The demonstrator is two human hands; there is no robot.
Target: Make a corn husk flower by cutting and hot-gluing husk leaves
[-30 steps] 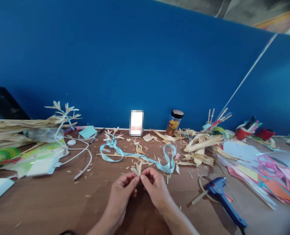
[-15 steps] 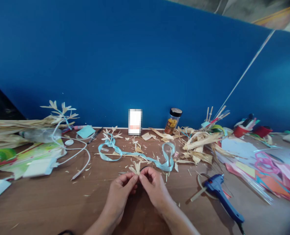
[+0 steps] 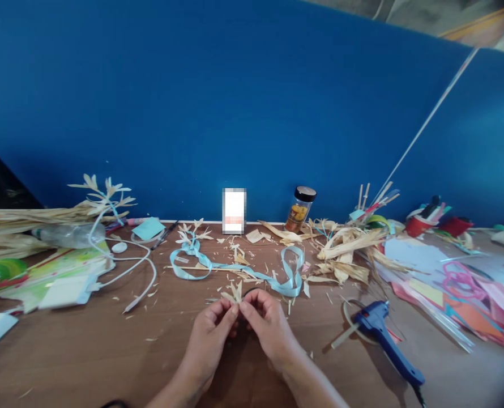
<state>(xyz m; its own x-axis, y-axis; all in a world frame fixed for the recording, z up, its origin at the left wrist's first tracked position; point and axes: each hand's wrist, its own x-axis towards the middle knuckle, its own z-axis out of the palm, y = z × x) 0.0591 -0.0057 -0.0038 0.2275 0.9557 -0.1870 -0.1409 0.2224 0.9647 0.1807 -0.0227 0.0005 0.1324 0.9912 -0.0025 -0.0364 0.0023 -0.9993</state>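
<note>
Between the fingertips of both hands, low in the middle of the head view, is a small corn husk flower (image 3: pixel 235 292) with pale pointed petals spread upward. My left hand (image 3: pixel 213 328) pinches its base from the left. My right hand (image 3: pixel 265 320) closes on the base from the other side, thumb and forefinger together. The lower end of the flower is hidden by the fingers. Just beyond lies a light blue ribbon (image 3: pixel 235 267) in loops, and a finished-looking husk flower sprig (image 3: pixel 192 233) rests by its left loop.
A blue glue gun (image 3: pixel 377 323) lies on the right. Dried husks (image 3: pixel 347 249) are heaped behind it, near a black-lidded jar (image 3: pixel 300 209). On the left are a white cable (image 3: pixel 153 277), a plastic bottle (image 3: pixel 69 235) and another flower sprig (image 3: pixel 107 192). Husk scraps litter the brown table (image 3: pixel 120 351).
The flower has turned slightly between my fingertips, and its petals look more spread. Both hands stay almost in place.
</note>
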